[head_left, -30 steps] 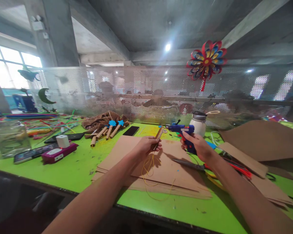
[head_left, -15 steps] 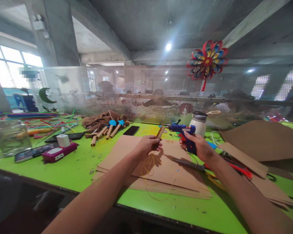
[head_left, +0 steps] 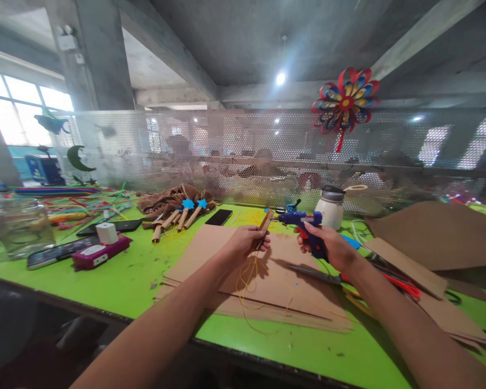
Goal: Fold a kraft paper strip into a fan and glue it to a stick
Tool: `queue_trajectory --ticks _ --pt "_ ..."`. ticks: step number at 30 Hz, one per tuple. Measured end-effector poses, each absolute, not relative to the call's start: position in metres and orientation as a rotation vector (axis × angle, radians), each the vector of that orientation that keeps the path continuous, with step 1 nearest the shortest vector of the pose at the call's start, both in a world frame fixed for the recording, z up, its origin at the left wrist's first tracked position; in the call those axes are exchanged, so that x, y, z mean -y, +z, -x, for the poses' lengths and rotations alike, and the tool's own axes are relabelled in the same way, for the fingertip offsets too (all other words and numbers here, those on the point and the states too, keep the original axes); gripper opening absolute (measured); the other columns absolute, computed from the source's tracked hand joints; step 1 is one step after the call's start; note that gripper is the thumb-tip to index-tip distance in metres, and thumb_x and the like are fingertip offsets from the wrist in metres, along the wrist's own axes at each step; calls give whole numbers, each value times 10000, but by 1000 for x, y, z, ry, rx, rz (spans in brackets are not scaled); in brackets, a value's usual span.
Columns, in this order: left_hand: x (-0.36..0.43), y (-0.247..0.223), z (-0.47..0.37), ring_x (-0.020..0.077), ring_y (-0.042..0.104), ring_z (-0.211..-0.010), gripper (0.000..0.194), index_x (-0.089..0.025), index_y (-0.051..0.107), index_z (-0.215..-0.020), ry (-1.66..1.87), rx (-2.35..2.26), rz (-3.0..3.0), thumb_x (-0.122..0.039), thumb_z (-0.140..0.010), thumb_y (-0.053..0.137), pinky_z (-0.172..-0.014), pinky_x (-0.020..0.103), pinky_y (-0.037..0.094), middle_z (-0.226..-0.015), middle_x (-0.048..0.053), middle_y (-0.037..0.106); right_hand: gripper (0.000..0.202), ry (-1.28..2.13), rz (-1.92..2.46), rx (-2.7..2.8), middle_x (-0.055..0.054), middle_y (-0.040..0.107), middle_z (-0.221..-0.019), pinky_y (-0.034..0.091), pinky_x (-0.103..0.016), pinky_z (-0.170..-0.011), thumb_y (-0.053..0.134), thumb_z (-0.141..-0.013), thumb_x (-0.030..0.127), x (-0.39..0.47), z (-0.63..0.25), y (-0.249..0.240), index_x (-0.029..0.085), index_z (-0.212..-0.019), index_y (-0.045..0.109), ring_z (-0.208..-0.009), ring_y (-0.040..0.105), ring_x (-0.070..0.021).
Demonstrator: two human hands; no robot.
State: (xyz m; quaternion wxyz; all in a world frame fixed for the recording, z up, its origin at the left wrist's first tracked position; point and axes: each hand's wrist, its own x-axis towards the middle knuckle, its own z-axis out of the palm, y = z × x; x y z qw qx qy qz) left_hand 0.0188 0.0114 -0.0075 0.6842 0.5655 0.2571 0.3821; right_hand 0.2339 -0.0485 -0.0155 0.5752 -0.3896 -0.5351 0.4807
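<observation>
My left hand [head_left: 251, 240] is closed on a narrow folded strip of brown paper [head_left: 266, 220], held tilted upward. Yellow string [head_left: 249, 281] dangles in loops below that hand. In my right hand [head_left: 326, 243] is a blue glue gun [head_left: 302, 218], my fingers wrapped round its handle near the orange trigger. Its nozzle points left and reaches the upper end of the strip; whether they touch I cannot tell. Both hands are above a stack of brown paper sheets [head_left: 210, 254]. Scissors with red handles [head_left: 397, 283] lie under my right forearm.
Brown paper fans with blue shapes [head_left: 188, 204] lie at the back left, beside a black phone [head_left: 218, 217]. A purple power strip [head_left: 101, 253] and a glass jar [head_left: 22, 229] stand further left. Behind the glue gun is a white bottle [head_left: 329, 208]. A perforated screen [head_left: 227, 140] borders the green table.
The glue gun has moved slightly left, bringing its nozzle closer to the upper end of the paper strip. My left hand stays nearly still. The camera view has shifted a little.
</observation>
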Motion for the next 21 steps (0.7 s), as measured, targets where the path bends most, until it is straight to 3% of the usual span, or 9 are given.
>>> queue_trajectory --ticks 21 --pt "-9 -6 -18 85 564 -519 108 -45 571 -786 833 -567 -1276 -45 -812 467 -517 193 431 -675 79 584 236 1074 854 1179 -34 619 -671 419 -260 -528 606 -777 398 49 -233 -14 166 -819 598 -514 499 -109"
